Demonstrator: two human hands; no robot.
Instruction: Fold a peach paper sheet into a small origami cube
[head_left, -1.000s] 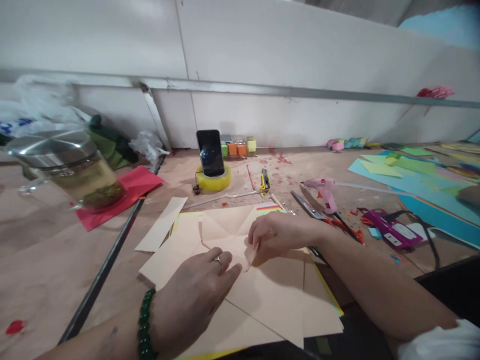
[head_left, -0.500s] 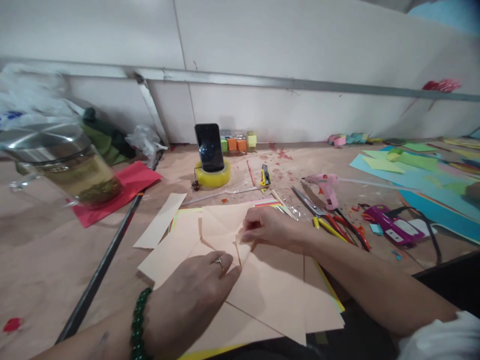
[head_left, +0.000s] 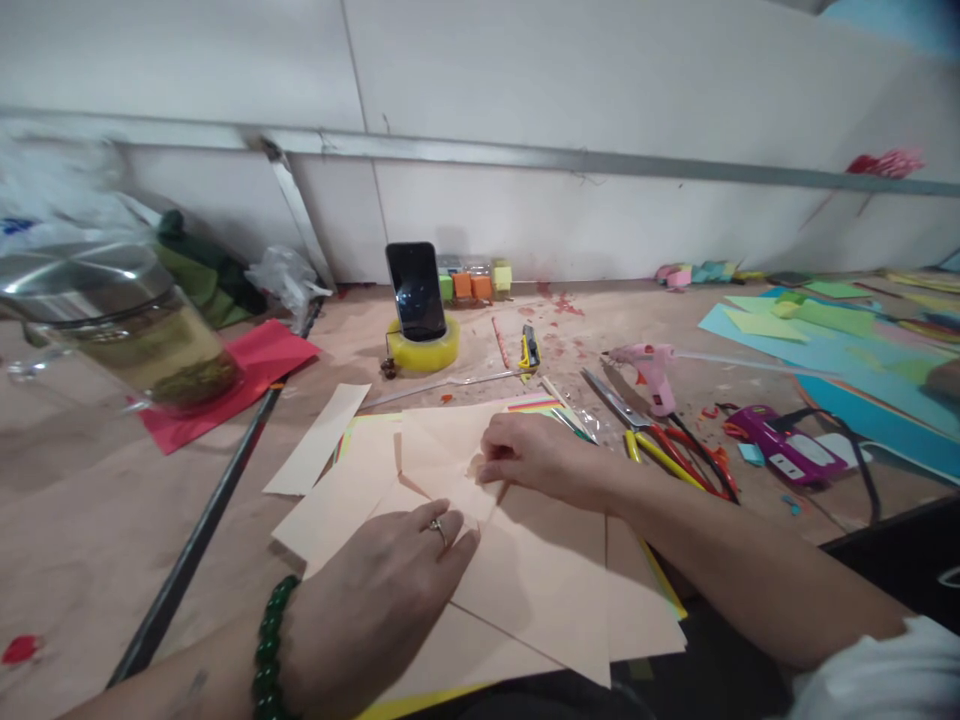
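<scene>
Sheets of peach paper (head_left: 555, 590) lie in an overlapping stack in front of me, with coloured sheets showing at the edges. My left hand (head_left: 382, 590), with a ring and a green bead bracelet, rests palm down on the stack, its fingers stretched out. Close by, my right hand (head_left: 544, 460) is closed in a pinch on a small piece of peach paper (head_left: 491, 508), which stands a little above the sheets near my left fingertips. My fingers hide part of that piece. A loose peach paper strip (head_left: 319, 440) lies beyond the stack's left side.
A glass mug (head_left: 150, 340) stands on red paper at left. Behind the stack, a phone (head_left: 417, 290) leans in a yellow tape roll (head_left: 424, 350), near a cutter (head_left: 530, 347). Scissors (head_left: 615, 400), a pink glue gun (head_left: 654, 375) and a purple device (head_left: 784, 445) lie at right.
My right hand has shifted slightly left, and the pinched paper has tilted lower toward the stack. My left hand stays on the sheets. The whole view has moved slightly.
</scene>
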